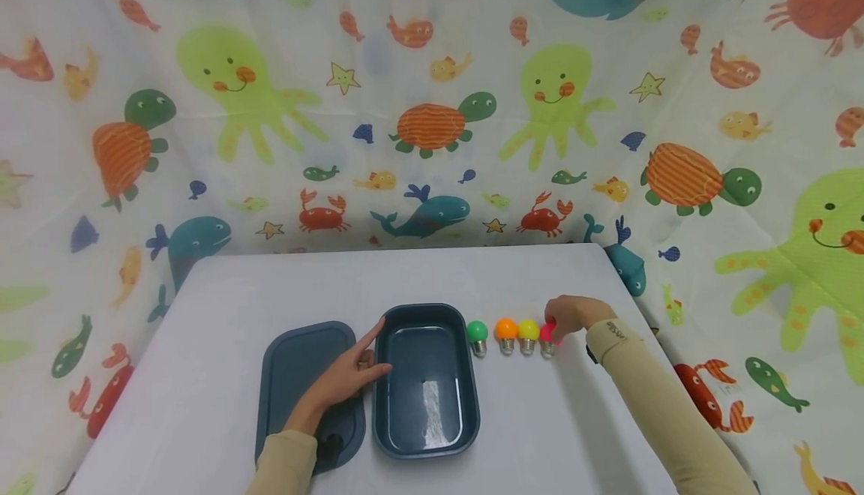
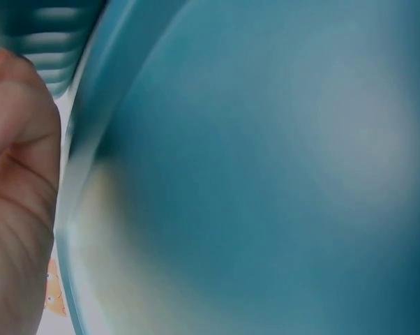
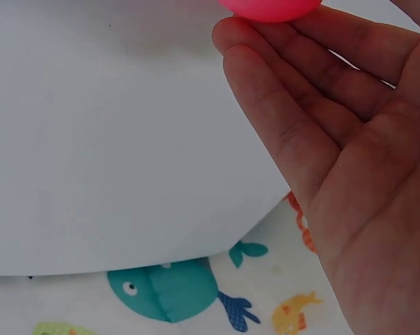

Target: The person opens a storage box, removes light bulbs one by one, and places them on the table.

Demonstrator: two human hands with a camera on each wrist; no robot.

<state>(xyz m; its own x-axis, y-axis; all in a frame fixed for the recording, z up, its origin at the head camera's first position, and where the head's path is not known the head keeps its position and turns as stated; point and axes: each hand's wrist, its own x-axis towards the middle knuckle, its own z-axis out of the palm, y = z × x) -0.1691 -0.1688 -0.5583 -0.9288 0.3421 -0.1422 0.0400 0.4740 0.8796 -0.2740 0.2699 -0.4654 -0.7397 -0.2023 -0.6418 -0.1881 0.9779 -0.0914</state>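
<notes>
My right hand (image 1: 574, 315) pinches a pink light bulb (image 1: 547, 333) at the right end of a row. Its pink globe (image 3: 273, 5) shows at the fingertips in the right wrist view, where the tip of the thumb is out of sight. Left of it lie a yellow bulb (image 1: 529, 331), an orange bulb (image 1: 506, 331) and a green bulb (image 1: 477, 334), each with a silver screw base. With index finger and thumb spread, my left hand (image 1: 340, 382) touches the left rim of a dark blue rectangular box (image 1: 472, 405).
A flat blue lid (image 1: 297, 352) lies left of the box, partly under my left forearm; it fills much of the left wrist view. The white table (image 1: 526, 435) ends at a curtain (image 1: 432, 52) printed with sea animals.
</notes>
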